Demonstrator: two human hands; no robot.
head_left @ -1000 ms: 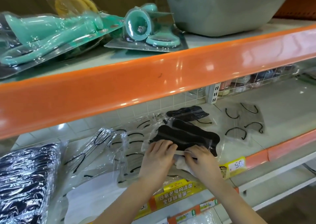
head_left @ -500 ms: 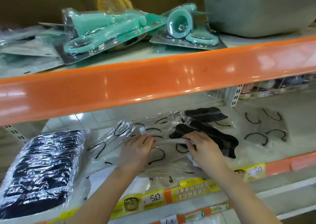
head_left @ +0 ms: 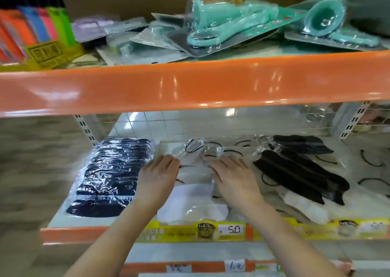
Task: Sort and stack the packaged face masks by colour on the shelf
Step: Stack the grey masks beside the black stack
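Shelf, lower tier, orange-edged white metal shelf point(head_left: 71, 232): contents and state.

Item 1. Tall stack of dark navy face masks in clear crinkled plastic wrap point(head_left: 109, 177), at the left end, tidy, touched by neither hand.

Item 2. Loose heap of white face masks with black ear loops in clear plastic sleeves point(head_left: 196, 200), centre. Both hands are now on it. A second ago they were over the black masks to the right; since then they have shifted left onto this heap.

Item 3. Black face masks in clear sleeves point(head_left: 299, 175), right of centre, several overlapping at a slant, more behind. No hand is on them now; they lie apart from the white heap but are not squared.

Item 4. Further white masks with black loops point(head_left: 371, 171), far right, scattered flat.

Left hand point(head_left: 157, 178): fingers curled at the left edge of a clear sleeve on the white heap, apparently pinching it; the grip itself is partly hidden.
Right hand point(head_left: 234, 178): fingers fairly straight, laid flat and pressing on the sleeves beside the left hand.

Judgement: black group seems provisionally gathered; attention has passed to the white group, which is likely to be collected and squared. Slippery sleeves may slide when lifted. Picture blurred at its edges.

Upper tier: mint-green plastic tools in blister packs point(head_left: 232, 23); coloured lighters in a yellow display box point(head_left: 38, 29). Not part of the sorting.
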